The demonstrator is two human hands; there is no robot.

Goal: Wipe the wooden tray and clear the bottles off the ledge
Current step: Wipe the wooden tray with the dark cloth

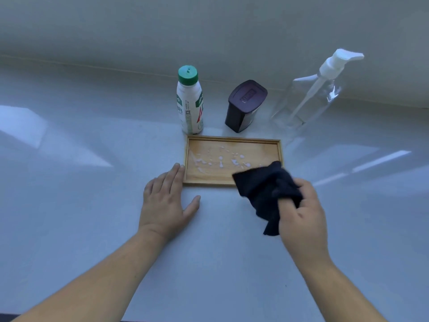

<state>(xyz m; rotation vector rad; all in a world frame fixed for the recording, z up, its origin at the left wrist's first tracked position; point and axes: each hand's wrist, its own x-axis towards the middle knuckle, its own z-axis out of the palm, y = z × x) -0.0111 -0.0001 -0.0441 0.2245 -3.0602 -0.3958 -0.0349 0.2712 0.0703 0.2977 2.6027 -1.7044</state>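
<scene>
1. Your wooden tray lies flat on the pale ledge, just in front of the three containers. Whitish droplets are scattered over its floor. It looks light, stiff and shallow, so expect it to slide under a wiping push unless you brace it at the rim.
2. Your left hand lies flat and open on the ledge, holding nothing, fingertips at the tray's left edge. That is a good bracing spot.
3. Your right hand is closed around a dark cloth, soft and bunched. Its leading fold overlaps the tray's near right corner.
4. Behind the tray stand the green-capped bottle, a dark container with a lid and a clear pump bottle. The pump bottle looks empty, so probably light and tippy. Grip each by the body, not the cap.
5. Both forearms reach forward, wrists low over the ledge.
</scene>
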